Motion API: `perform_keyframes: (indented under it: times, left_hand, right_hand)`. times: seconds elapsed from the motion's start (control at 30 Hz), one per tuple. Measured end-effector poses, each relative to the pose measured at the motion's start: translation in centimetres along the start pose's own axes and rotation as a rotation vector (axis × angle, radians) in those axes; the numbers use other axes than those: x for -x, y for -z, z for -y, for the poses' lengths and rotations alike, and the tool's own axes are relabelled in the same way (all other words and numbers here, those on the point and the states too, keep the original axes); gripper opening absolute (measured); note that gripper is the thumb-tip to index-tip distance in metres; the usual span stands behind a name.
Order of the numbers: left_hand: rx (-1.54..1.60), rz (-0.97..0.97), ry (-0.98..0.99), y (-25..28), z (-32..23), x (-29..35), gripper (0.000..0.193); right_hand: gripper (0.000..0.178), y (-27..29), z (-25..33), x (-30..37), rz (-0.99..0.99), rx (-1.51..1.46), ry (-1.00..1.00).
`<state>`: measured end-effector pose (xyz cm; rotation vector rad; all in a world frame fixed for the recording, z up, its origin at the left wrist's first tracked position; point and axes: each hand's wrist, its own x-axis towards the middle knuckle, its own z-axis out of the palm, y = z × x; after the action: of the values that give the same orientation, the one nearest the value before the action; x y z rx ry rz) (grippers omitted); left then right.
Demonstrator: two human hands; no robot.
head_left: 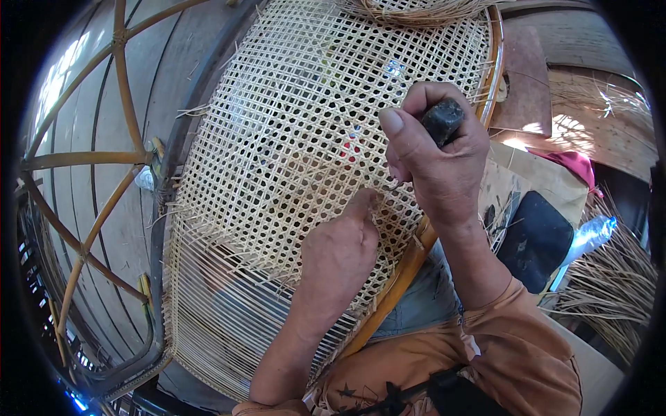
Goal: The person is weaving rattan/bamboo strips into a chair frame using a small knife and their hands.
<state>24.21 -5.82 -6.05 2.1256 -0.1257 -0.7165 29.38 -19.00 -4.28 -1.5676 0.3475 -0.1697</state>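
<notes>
A pale woven cane panel (270, 149) with open holes stretches across a frame. My right hand (444, 163) is closed round the dark, stubby handle (442, 121) of an awl, whose thin metal shaft points down at the weave near the right side. Just left of that shaft, my left hand (340, 253) rests on the panel. Its index fingertip presses the cane while the other fingers are curled in, and whatever they may hold is hidden. Below the woven part, loose parallel strands (236, 312) run toward the lower edge of the frame.
A brown wooden rim (395, 295) borders the panel on the right, a dark rail (163, 277) on the left. Coiled cane strands (423, 12) lie at the far end. Bent rattan poles (87, 159) stand left. At right are a black flat item (533, 241), a plastic bottle (591, 238) and bundled strips (610, 291).
</notes>
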Motion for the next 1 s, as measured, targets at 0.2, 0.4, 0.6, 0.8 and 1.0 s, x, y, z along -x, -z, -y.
perform_keyframes:
  times: [0.2, 0.4, 0.6, 0.8, 1.0]
  left_hand:
    - [0.525, 0.146, 0.162, -0.2, 1.1, -1.1, 0.033]
    - [0.327, 0.172, 0.108, -0.1, 1.3, -0.5, 0.032]
    - [-0.01, -0.153, -0.339, -1.9, 2.1, 2.2, 0.032]
    - [-0.044, -0.288, -0.455, -2.9, 2.7, 2.2, 0.031]
    - [0.021, -0.312, -0.45, -3.0, 3.2, 2.3, 0.03]
  right_hand:
    - [0.018, -0.7, -1.1, -0.5, 0.003, 0.043, -0.014]
    - [0.017, 0.1, -0.5, -0.7, 0.015, -0.052, -0.036]
    - [0.017, 1.8, 1.1, -4.2, -0.024, -0.327, 0.07]
    - [0.017, -0.2, -0.1, -3.9, 0.001, -0.157, 0.018]
    - [0.015, -1.1, -0.9, -3.9, 0.024, -0.087, 0.062]
